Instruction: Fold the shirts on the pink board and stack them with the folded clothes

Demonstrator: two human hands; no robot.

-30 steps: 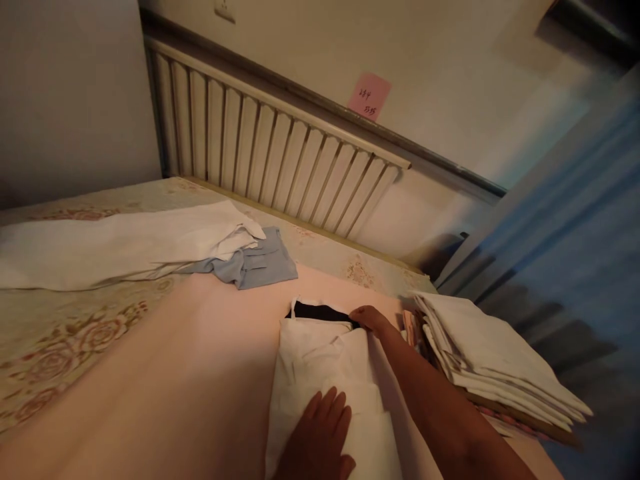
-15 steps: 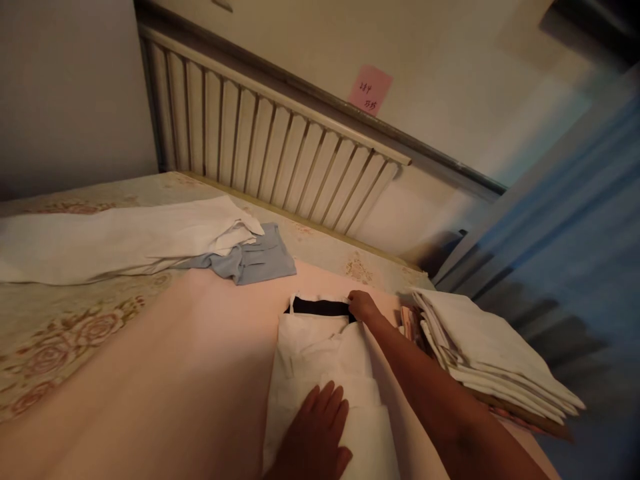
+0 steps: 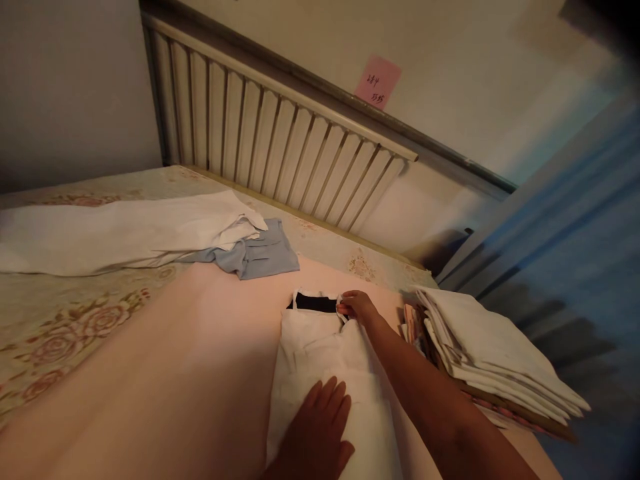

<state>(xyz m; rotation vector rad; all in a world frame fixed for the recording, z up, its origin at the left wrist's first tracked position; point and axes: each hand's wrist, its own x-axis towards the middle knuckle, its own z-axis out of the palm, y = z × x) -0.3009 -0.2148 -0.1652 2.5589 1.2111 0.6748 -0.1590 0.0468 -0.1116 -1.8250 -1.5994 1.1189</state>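
White trousers [image 3: 320,360] lie lengthwise before me on a pink cloth [image 3: 220,347], their waistband at the far end with a black strip [image 3: 316,303] showing inside it. My left hand [image 3: 320,427] rests flat on the white fabric, fingers stretched out and thumb apart. At the right corner of the waistband, my right hand [image 3: 359,308] pinches the edge between thumb and fingers. Its forearm crosses over the right side of the pink cloth.
A stack of folded clothes [image 3: 500,353] stands at the right, white ones on top. Farther left, another white garment [image 3: 125,230] overlaps a grey-blue garment [image 3: 270,253] on the floral bed cover [image 3: 90,327]. Behind are a radiator [image 3: 280,140] and a blue curtain [image 3: 565,267].
My right hand has shifted slightly left along the waistband, its fingers now over the corner and covering part of the black strip. My left hand stays flat in place. The view has tilted slightly.
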